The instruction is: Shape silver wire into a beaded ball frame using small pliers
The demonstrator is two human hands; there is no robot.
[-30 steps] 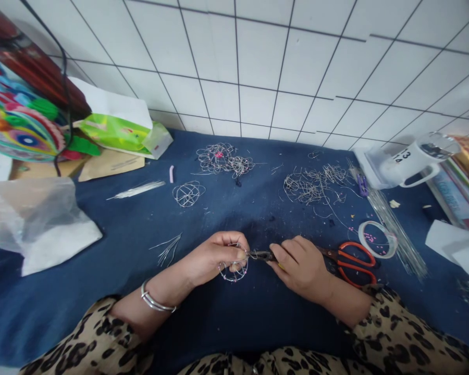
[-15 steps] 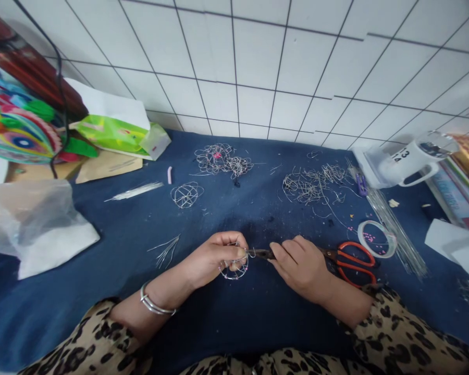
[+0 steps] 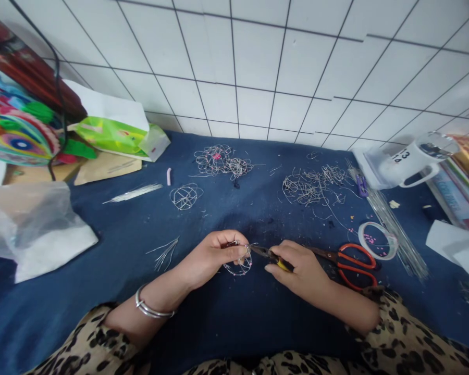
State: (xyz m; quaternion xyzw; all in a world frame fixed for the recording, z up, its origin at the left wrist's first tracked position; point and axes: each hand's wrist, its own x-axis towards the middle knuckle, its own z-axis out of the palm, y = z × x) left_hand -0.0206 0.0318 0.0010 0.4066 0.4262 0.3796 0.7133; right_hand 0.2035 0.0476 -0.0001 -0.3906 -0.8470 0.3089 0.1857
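Between thumb and fingers, my left hand pinches a round wire frame strung with small pink beads. My right hand is wrapped round pliers with yellow on the handles. The dark jaws point left and meet the wire at the frame's upper right; whether they grip it cannot be made out. Orange-handled scissors lie just right of my right hand, their blades partly hidden behind it. A few short wires rest on the cloth left of my left hand.
Farther back lie a bare wire frame, beaded wire shapes and a wire tangle. At right are a ring-shaped dish with pink beads, straight wires and a white mug. A plastic bag sits at left.
My right hand has turned, so the yellow handle now shows and the pliers slant up to the left. The beaded frame has tilted and shifted slightly right in my left hand.
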